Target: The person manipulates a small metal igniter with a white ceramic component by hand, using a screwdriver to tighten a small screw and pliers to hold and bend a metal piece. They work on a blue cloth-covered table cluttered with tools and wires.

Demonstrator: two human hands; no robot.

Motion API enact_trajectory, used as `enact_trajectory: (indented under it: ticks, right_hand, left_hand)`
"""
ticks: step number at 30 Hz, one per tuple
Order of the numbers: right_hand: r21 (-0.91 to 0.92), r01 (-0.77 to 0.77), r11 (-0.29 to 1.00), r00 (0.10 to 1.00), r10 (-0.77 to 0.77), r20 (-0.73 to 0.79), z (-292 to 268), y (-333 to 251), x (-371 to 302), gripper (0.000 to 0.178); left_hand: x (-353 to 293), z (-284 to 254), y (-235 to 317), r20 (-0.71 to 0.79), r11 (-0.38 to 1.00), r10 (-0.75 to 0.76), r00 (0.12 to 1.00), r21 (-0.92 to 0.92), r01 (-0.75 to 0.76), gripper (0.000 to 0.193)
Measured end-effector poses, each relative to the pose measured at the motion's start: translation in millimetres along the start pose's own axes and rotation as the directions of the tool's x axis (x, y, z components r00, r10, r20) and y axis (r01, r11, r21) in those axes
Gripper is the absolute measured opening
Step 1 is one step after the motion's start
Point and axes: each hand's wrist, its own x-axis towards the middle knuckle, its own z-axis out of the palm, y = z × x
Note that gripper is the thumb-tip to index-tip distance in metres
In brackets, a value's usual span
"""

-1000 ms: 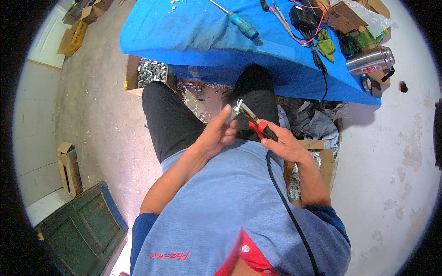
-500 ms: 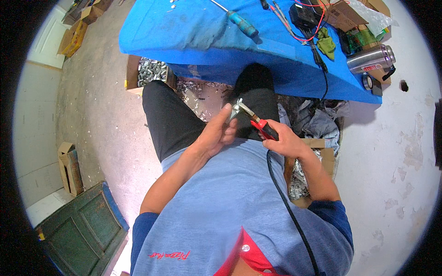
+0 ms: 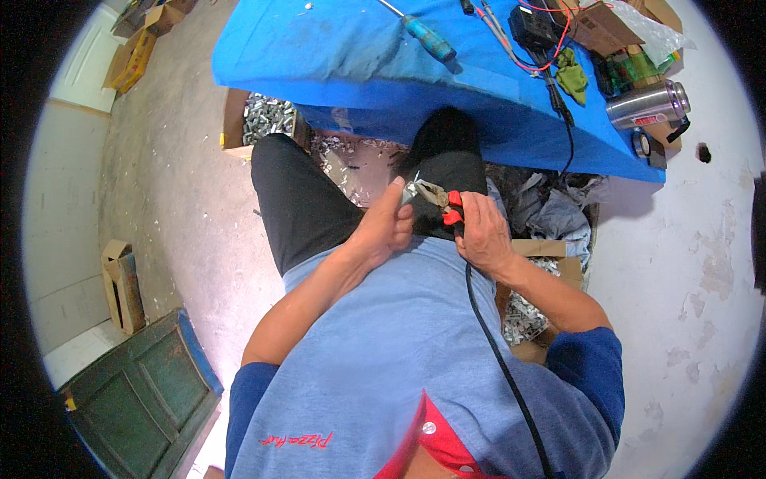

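Above my lap, my left hand (image 3: 388,219) pinches a small silvery metal piece (image 3: 409,192) between thumb and fingers. My right hand (image 3: 485,233) is wrapped round pliers (image 3: 451,209) with red and black handles. The jaws of the pliers are at the upper end of the metal piece; whether they grip it or only touch it I cannot tell. Part of the lower handles is hidden inside my right hand. A black cord (image 3: 504,351) hangs down over my shirt from below that hand.
A blue-covered table (image 3: 343,56) stands ahead, bearing a screwdriver (image 3: 429,37), red and black leads, a green cloth (image 3: 570,77) and a steel flask (image 3: 648,104). Boxes of small metal parts (image 3: 267,118) sit under its left end and beside my right thigh. A white wall (image 3: 686,239) rises at right.
My right hand has turned, its back now more upward, and the pliers' jaws appear wider and lie flatter toward the metal piece. My left hand keeps its pinch, nearly in place.
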Motion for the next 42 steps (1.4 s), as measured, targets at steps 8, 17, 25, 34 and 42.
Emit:
enact_trajectory:
  ticks: [8, 17, 25, 34, 42]
  right_hand:
    - [0.391, -0.157, 0.907, 0.955, 0.039, 0.293, -16, 11, 5, 0.062]
    - [0.245, -0.191, 0.951, 0.909, 0.078, 0.410, -47, -5, 10, 0.063]
    - [-0.162, 0.044, 0.986, 0.980, -0.011, 0.200, -16, -6, 14, 0.073]
    - [0.590, -0.485, 0.646, 0.824, 0.112, 0.555, -40, -16, 27, 0.065]
    - [0.162, -0.203, 0.966, 0.941, 0.146, 0.306, -53, -35, 15, 0.064]
  left_hand:
    - [1, -4, -1, -0.038, 0.998, 0.058, 0.998, -0.015, -0.059, 0.040]
    - [1, 2, 2, -0.043, 1.000, 0.006, 0.999, 0.019, -0.005, 0.046]
    - [5, -8, -2, -0.134, 0.998, -0.063, 0.989, -0.029, 0.059, 0.050]
    - [-7, -3, 9, 0.021, 0.994, -0.043, 0.999, -0.097, 0.045, 0.057]
    - [-3, -11, 9, 0.260, 0.981, -0.061, 0.964, -0.160, 0.105, 0.060]
